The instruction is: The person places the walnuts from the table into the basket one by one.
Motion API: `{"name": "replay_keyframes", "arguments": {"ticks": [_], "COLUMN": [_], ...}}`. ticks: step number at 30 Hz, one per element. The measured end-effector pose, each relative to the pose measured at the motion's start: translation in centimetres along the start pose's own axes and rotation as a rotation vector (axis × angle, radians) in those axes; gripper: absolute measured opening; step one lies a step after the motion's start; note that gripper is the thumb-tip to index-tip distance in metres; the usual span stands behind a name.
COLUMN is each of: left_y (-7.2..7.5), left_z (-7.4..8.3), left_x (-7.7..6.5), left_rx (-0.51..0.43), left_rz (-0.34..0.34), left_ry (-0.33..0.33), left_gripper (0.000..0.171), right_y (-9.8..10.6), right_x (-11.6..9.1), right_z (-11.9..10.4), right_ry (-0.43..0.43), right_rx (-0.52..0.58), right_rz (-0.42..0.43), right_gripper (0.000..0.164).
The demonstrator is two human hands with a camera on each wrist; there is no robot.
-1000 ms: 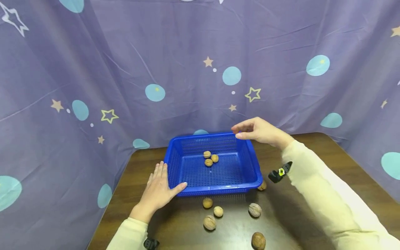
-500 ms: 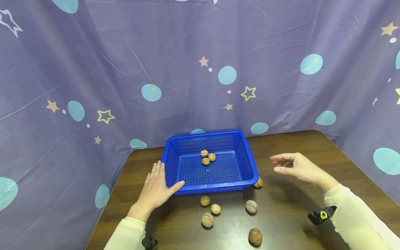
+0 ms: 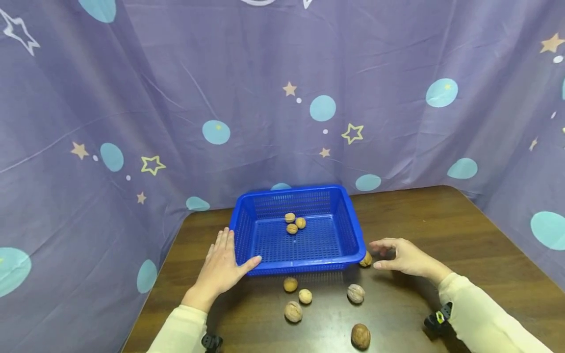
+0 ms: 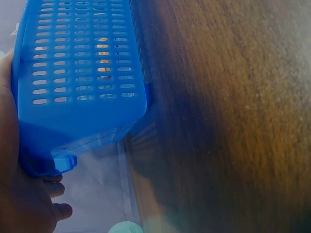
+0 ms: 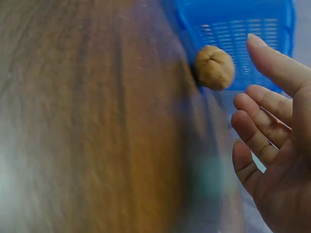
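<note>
A blue plastic basket (image 3: 295,266) with slotted walls stands at the back of the table, three walnuts (image 3: 292,229) lying on its floor. My left hand (image 3: 220,269) rests on the basket's near left corner, fingers straight along the left rim and thumb over the front rim. Close to the basket's right front corner lies a walnut (image 5: 214,68), partly hidden by the basket in the head view. Just right of that walnut is my right hand (image 3: 408,257), thumb and fingers apart, palm facing it, nothing held.
In front of the basket several more walnuts lie on the brown wooden table (image 3: 441,220), among them a pale walnut (image 3: 355,293) and a darker walnut (image 3: 360,337) nearer the front. A purple patterned curtain (image 3: 265,98) hangs behind the table.
My right hand has moved from above the basket's back right corner, out to the right and down, then left towards the walnut beside the basket. The left hand has stayed on the rim.
</note>
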State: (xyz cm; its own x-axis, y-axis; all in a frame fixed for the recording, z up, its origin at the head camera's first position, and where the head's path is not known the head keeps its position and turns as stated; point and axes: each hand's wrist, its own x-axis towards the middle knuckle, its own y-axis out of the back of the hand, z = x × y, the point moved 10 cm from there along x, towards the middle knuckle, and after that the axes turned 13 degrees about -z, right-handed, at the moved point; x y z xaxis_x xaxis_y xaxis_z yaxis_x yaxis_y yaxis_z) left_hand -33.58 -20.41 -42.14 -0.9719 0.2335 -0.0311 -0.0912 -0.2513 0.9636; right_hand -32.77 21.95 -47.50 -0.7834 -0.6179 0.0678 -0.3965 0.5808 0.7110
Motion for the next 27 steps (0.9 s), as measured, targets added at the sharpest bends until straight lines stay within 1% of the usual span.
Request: {"name": "replay_keyframes", "arguments": {"ticks": [3, 5, 8, 11, 15, 20, 24, 27], "left_y": [-0.2, -0.3, -0.3, -0.1, -0.1, -0.2, -0.2, 0.0], "left_z": [0.1, 0.2, 0.2, 0.0, -0.1, -0.1, -0.1, 0.0], "left_x": [0.0, 0.0, 0.0, -0.1, -0.1, -0.1, -0.2, 0.0], "left_rx": [-0.003, -0.006, -0.005, -0.008, -0.007, -0.006, -0.002, 0.002], "left_rz": [-0.007, -0.011, -0.003, 0.005, -0.002, -0.005, 0.000, 0.007], "left_ry": [-0.005, -0.009, -0.009, -0.003, 0.000, -0.002, -0.007, -0.014], "left_gripper": [0.118, 0.118, 0.119, 0.120, 0.120, 0.121, 0.122, 0.119], "right_y": [-0.9, -1.3, -1.6, -1.7, -1.9, -2.1, -2.0, -1.6], "right_x": [0.5, 0.7, 1.2, 1.8, 2.5, 2.9, 2.7, 2.1], "right_z": [0.7, 1.2, 1.5, 1.2, 0.9, 0.9, 1.0, 1.0], "right_ry": [-0.010, -0.032, -0.043, -0.017, 0.018, 0.018, 0.006, 0.001], "right_rx": [0.004, 0.008, -0.017, -0.046, -0.086, -0.127, -0.111, -0.067], "right_rz": [-0.005, -0.003, 0.010, 0.021, 0.031, 0.030, 0.011, 0.002], "right_gripper": [0.056, 0.057, 0.056, 0.052, 0.047, 0.043, 0.044, 0.047]}}
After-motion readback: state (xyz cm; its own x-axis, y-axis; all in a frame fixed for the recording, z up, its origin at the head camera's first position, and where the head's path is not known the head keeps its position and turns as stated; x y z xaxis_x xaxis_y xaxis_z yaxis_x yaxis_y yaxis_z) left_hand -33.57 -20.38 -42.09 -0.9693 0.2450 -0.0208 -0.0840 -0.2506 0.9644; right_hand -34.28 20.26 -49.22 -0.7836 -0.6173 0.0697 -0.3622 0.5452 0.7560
